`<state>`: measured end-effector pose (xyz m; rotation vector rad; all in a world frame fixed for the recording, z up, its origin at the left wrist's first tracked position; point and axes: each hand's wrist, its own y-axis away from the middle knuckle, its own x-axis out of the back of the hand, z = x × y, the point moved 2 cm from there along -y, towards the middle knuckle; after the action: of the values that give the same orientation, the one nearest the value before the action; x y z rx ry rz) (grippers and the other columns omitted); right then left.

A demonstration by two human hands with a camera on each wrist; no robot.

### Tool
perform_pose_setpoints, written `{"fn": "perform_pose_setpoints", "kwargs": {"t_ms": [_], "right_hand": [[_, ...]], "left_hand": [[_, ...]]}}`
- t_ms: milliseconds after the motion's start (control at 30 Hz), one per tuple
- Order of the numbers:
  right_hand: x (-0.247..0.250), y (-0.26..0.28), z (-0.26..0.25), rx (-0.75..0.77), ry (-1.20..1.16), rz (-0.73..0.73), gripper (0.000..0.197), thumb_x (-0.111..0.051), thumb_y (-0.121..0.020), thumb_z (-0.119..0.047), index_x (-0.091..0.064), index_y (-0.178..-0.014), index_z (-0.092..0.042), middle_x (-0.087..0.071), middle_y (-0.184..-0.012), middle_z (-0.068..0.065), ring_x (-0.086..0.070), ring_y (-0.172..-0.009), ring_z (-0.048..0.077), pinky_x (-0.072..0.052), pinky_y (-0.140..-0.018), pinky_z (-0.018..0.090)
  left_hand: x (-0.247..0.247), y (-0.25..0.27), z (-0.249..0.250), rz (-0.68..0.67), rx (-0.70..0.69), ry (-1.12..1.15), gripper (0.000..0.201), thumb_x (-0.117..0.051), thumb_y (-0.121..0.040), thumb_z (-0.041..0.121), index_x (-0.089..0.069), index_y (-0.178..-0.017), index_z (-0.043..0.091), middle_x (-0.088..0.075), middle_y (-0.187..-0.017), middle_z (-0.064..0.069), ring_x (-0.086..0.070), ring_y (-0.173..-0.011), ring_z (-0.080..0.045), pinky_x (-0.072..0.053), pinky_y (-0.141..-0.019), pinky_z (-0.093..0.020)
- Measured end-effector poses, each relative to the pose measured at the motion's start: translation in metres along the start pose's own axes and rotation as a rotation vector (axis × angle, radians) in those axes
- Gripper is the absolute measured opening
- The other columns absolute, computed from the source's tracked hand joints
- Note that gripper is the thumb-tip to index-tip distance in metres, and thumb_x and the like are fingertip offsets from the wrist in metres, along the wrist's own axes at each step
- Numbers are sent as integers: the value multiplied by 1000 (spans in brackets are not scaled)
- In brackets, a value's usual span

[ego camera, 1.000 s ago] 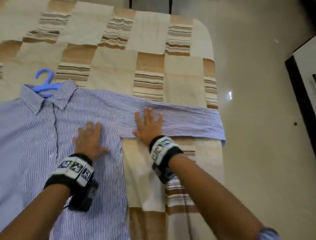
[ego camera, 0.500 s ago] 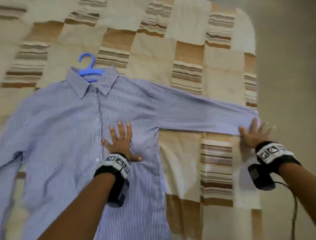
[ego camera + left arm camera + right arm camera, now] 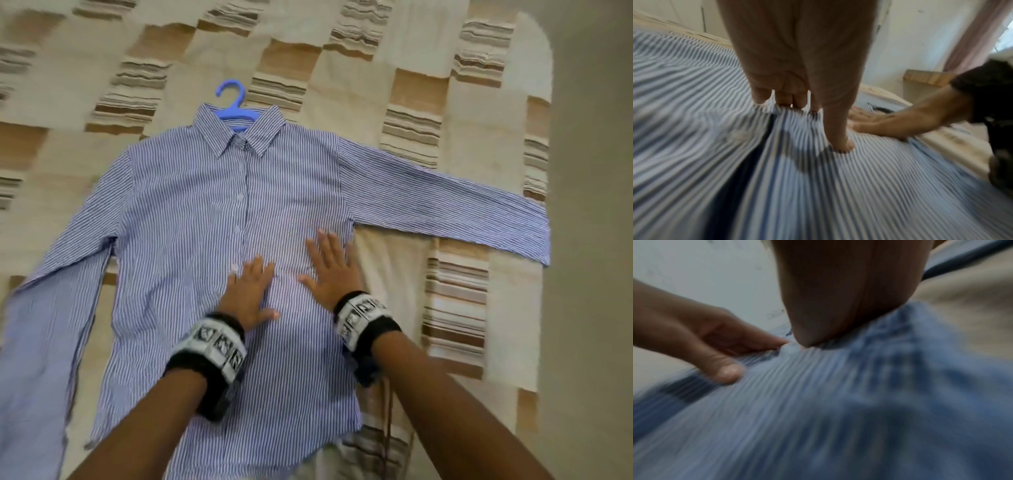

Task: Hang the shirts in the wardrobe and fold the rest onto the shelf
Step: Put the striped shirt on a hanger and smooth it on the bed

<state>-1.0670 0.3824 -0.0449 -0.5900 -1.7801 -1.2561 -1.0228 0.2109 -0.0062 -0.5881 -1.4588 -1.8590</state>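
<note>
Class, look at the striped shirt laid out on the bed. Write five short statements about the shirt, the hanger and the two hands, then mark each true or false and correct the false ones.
1. The striped shirt lies flat, front up, on the patchwork bedcover. True.
2. The blue hanger lies beside the shirt. False: its hook sticks out of the collar.
3. The left hand clutches a sleeve. False: it presses flat on the shirt front.
4. The right hand rests flat on the shirt body. True.
5. Both sleeves are folded across the chest. False: both are spread outwards.
</note>
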Motion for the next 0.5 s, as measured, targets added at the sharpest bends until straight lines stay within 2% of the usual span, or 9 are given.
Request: {"fn": "perform_pose_setpoints", "kwargs": {"t_ms": [67,100,133,200,267,300,367,433,500], "right_hand": [[-12,25,25,-52,-24,1,96,41,-56,-72,27,-138,-23,35,-144,0,26,-140,20,15,-114,49],[-16,37,37,-85,-37,-10,96,42,-56,-71,28,-137,-23,35,-144,-1,25,-140,19,13,-115,49],[-18,50,46,-106,-38,-34,90,37,-63,-70,28,-138,-22,34,-145,0,24,-141,19,12,-115,49],[-16,72,58,-109,34,-89,71,12,-88,-59,23,-143,-16,28,-151,3,19,-143,22,7,-115,50],[-7,94,56,-68,50,-97,66,-14,-98,-46,3,-150,-9,6,-158,11,0,-146,27,-6,-115,50],[-1,106,51,-23,7,-59,66,-21,-96,-46,-13,-149,-8,-14,-156,14,-17,-144,29,-18,-113,48],[10,135,35,124,-137,-33,56,-38,-92,-51,-39,-134,-14,-48,-132,7,-48,-119,24,-38,-95,35],[2,164,16,290,-109,-140,53,-58,-83,-55,-43,-120,-20,-53,-115,-2,-52,-101,15,-39,-83,27],[-23,185,-1,396,152,-202,60,-60,-78,-57,-40,-120,-19,-53,-115,1,-52,-103,21,-43,-90,37]], "left_hand": [[-25,27,-4,-51,-5,-107,100,-58,-87,45,15,-147,12,20,-155,-11,14,-144,-26,4,-115,-43],[-36,37,-6,-68,-1,-131,103,-57,-87,47,19,-146,11,22,-154,-11,16,-144,-27,5,-115,-43],[-44,44,-7,-74,4,-135,105,-57,-87,48,23,-143,10,24,-154,-11,17,-143,-27,6,-115,-42],[-52,52,-7,-74,19,-117,106,-57,-87,46,28,-138,9,25,-153,-12,18,-143,-28,7,-115,-43],[-56,57,-3,-58,40,-101,102,-58,-89,40,25,-142,12,23,-154,-11,18,-143,-28,6,-115,-45],[-57,58,-1,-44,54,-93,99,-58,-90,37,21,-145,14,22,-154,-11,17,-143,-27,5,-115,-46],[-60,61,3,-22,76,-74,93,-58,-91,31,13,-148,16,19,-156,-9,15,-144,-27,3,-115,-48],[-65,67,9,-7,84,-62,87,-57,-92,29,7,-150,18,14,-157,-7,11,-145,-28,-1,-115,-49],[-72,78,15,17,80,-103,81,-54,-93,30,2,-151,18,8,-158,-5,6,-145,-30,-6,-115,-51]]}}
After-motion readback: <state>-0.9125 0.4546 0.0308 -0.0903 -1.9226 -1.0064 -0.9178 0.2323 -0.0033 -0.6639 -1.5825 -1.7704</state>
